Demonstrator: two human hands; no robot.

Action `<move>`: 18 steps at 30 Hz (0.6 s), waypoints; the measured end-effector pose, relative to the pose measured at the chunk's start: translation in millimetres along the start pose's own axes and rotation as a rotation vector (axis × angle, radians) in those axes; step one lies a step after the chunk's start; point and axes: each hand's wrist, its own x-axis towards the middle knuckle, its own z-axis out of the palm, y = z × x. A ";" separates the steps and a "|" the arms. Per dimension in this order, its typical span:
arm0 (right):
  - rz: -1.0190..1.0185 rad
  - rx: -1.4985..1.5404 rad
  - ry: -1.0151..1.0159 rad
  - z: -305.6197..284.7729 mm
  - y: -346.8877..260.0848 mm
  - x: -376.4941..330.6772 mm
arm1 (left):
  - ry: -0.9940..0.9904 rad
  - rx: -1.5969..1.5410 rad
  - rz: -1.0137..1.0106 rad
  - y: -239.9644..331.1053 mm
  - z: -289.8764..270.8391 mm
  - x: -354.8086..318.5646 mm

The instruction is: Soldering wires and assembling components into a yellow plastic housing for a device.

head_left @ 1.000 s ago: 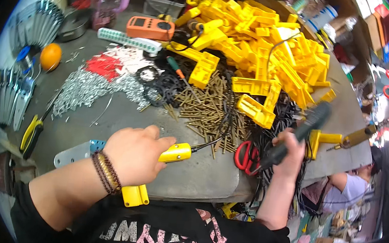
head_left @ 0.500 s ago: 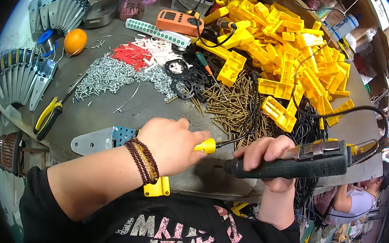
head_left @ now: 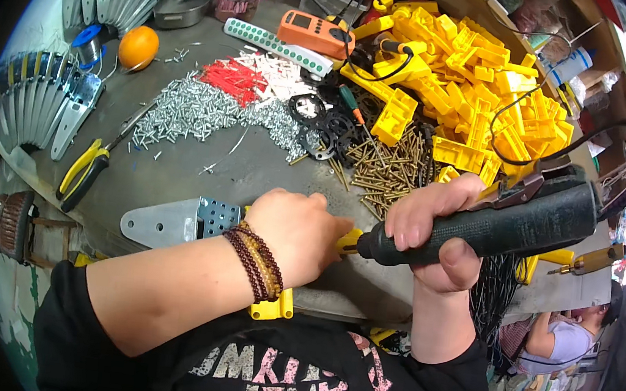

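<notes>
The grey tabletop (head_left: 177, 181) is crowded: a big heap of yellow plastic parts (head_left: 477, 83) at the far right, a spill of brass-coloured screws (head_left: 388, 165) in front of it, a drift of silver screws (head_left: 200, 111), some red and white plugs (head_left: 253, 75), black rings (head_left: 328, 128), an orange meter (head_left: 316, 34), an orange (head_left: 138, 47), yellow-handled pliers (head_left: 83, 171) and fanned stacks of metal brackets (head_left: 32, 105) along the left edge. Close to the near edge, the left hand (head_left: 294, 232) is curled down over a yellow plastic piece (head_left: 272, 307), pinning it together with a flat perforated metal bracket (head_left: 173, 219) whose rounded end sticks out to the left. The right hand (head_left: 439, 232) is wrapped tight round a black electric screwdriver (head_left: 501, 219), cord trailing off behind, with the tip brought in level right against the left hand's fingers, where a bit of yellow shows. I cannot see the screw itself or how deep it sits; the fingers hide it. To my eye this one piece is at the fastening step, with the driver set on it but the joint not visibly finished. Judging from the size of the yellow heap and the bracket stacks, a great deal of assembling is left.
</notes>
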 end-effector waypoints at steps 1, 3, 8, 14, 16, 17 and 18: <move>-0.003 -0.108 -0.034 1.5 1.0 2.9 | -0.028 0.017 -0.030 1.3 -2.7 2.0; -0.014 -0.201 -0.048 6.0 4.8 1.8 | -0.076 0.021 -0.053 2.3 -4.7 0.5; -0.028 -0.151 -0.124 -4.2 6.9 -0.6 | -0.087 0.046 -0.053 3.5 -3.4 4.4; -0.088 -0.098 -0.158 -6.6 -14.3 17.2 | -0.017 0.046 -0.036 1.9 -1.2 -1.4; -0.063 -0.159 -0.074 -7.7 -6.1 14.3 | -0.038 0.044 -0.037 2.2 -0.5 -0.9; -0.050 -0.168 -0.060 -9.7 0.3 14.3 | -0.016 0.029 -0.032 2.7 0.3 -2.0; -0.036 -0.177 -0.045 -12.5 6.0 14.4 | -0.016 0.029 -0.035 2.3 1.6 -2.1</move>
